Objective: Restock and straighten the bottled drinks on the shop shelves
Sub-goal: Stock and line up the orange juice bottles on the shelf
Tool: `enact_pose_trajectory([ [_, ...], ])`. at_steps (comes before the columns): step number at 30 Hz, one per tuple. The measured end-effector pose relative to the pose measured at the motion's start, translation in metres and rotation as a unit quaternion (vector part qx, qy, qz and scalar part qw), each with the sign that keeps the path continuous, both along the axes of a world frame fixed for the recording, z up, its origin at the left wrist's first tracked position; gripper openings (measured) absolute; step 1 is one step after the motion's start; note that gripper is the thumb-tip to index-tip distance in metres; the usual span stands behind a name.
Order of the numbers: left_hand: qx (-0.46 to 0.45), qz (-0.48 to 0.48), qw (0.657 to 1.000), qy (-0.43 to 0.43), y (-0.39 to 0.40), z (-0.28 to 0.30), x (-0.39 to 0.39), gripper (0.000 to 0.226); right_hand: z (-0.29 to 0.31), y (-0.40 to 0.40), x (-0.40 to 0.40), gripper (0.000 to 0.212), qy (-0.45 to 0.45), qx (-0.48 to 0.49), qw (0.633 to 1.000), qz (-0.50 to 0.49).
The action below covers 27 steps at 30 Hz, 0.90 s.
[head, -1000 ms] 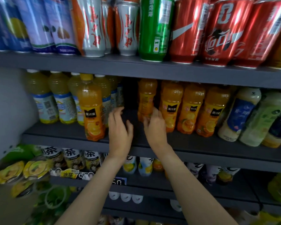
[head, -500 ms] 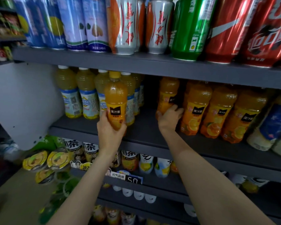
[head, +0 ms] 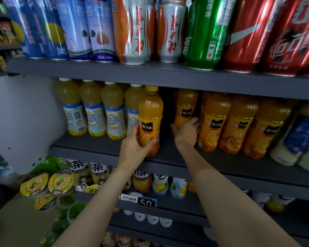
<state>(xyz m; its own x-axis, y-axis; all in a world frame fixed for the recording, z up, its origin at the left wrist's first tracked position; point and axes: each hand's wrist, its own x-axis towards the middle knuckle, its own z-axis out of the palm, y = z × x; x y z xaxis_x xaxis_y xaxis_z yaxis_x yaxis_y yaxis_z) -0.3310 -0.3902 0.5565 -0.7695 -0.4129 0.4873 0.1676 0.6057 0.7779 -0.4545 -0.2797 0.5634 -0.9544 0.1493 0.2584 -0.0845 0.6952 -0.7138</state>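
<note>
Two orange bottles, front (head: 150, 120) and rear (head: 185, 107), sit in hand grips.

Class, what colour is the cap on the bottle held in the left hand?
Yellow, on the orange juice bottle in the left hand; head view.

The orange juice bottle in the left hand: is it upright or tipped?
Upright. The orange juice bottle stands with its yellow cap on top; the left hand grips its lower part.

Can tops (head: 168, 2) cut off above
</note>
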Motion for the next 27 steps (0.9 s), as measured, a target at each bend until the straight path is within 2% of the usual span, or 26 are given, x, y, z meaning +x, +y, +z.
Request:
enact_pose_trajectory([
  [3,0.014,-0.029,0.999,-0.008,0.003,0.002,-0.011,0.062,0.002,0.003,-0.001,0.083,-0.024,0.020,0.999,0.029],
  [8,0.001,-0.051,0.998,-0.026,0.003,0.002,-0.028,0.063,-0.001,0.012,0.007,0.081,-0.024,-0.015,0.995,0.096],
  [12,0.007,-0.052,0.998,-0.033,0.010,0.003,-0.036,0.065,0.003,0.025,0.007,0.064,-0.025,-0.019,0.992,0.124],
  [16,0.003,-0.041,0.999,-0.019,0.015,0.002,-0.037,0.063,0.010,0.027,0.005,0.053,-0.029,-0.043,0.992,0.116],
  [22,-0.007,-0.025,1.000,-0.004,0.012,0.000,-0.032,0.062,0.003,0.018,0.014,0.060,0.058,-0.075,0.993,0.077],
  [27,-0.016,-0.016,1.000,0.005,0.012,-0.002,-0.027,0.062,-0.004,0.021,0.008,0.049,0.011,-0.092,0.991,0.099],
])
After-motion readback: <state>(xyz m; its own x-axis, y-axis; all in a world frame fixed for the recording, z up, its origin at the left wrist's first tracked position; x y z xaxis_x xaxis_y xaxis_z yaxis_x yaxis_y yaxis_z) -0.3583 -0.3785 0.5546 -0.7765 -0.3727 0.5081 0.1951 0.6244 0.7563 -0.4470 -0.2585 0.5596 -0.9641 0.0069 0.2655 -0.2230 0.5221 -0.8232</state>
